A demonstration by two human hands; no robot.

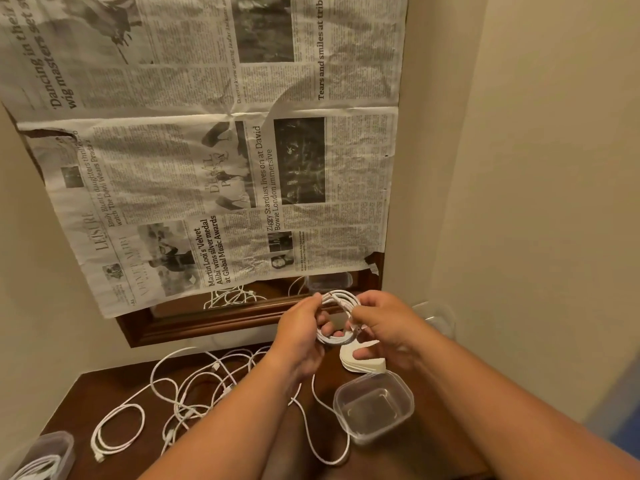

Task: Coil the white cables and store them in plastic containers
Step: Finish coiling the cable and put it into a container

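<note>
Both hands are up over the back edge of the bench, gripping one coiled cable between them. Left hand has its fingers curled round the left side of the ring; right hand pinches the right side, where a short cable end sticks out. The coil is a round ring of several turns, its open face turned roughly toward the camera, with no clear long axis.

Open container sits on the bench below the right hand, mouth up, near the right edge. A pale flat stack lies just behind it. Loose cables sprawl tangled across the left and middle of the bench, and one strand runs round the front of the open container. A small loop lies toward the front left. Second container at the front-left corner has white cable in it. Third container stands at the back right against the wall.

The bench is boxed in by walls on the left, back and right, with bare wood in front between the forearms.

Newspaper covers the mirror, leaving its wooden frame showing below. Readable: "LEISURE", "Ziggy Stardust lives on at David Bowie London immersive", "Tears and smiles at tribu".
</note>
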